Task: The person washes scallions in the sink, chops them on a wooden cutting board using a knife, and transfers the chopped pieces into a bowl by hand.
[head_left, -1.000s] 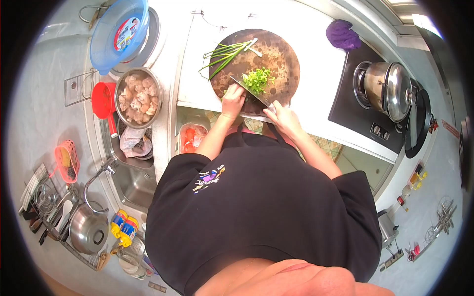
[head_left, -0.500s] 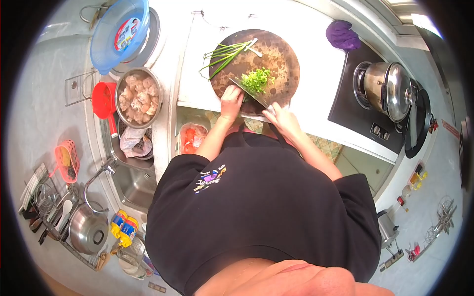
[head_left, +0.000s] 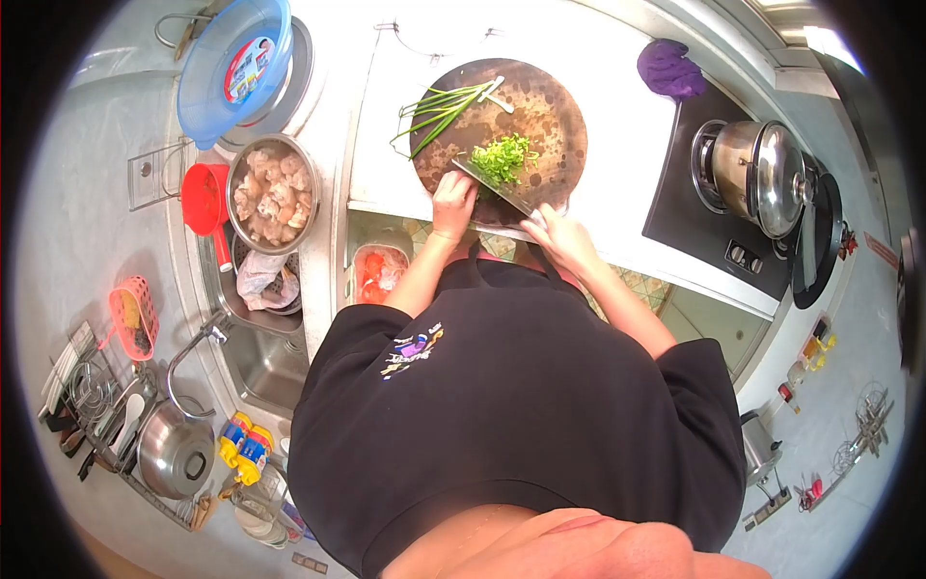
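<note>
A round wooden cutting board lies on the white counter before me. My right hand is closed round the handle of a kitchen knife, its blade slanting up and left across the board's near part. At the blade's near side, my left hand has curled fingers pressed on the board; a little green shows beside them, mostly hidden. Against the far side of the blade rests a heap of chopped spring onion. Whole spring onions with white ends lie at the board's far left.
To the left stand a steel bowl of raw meat pieces, a red ladle-like scoop, a blue basin and the sink. A lidded pot sits on the stove at right, near a purple cloth.
Both hands and the knife have shifted slightly, the blade's tip a little right and down. The chopped heap and whole spring onions look nearly the same.
</note>
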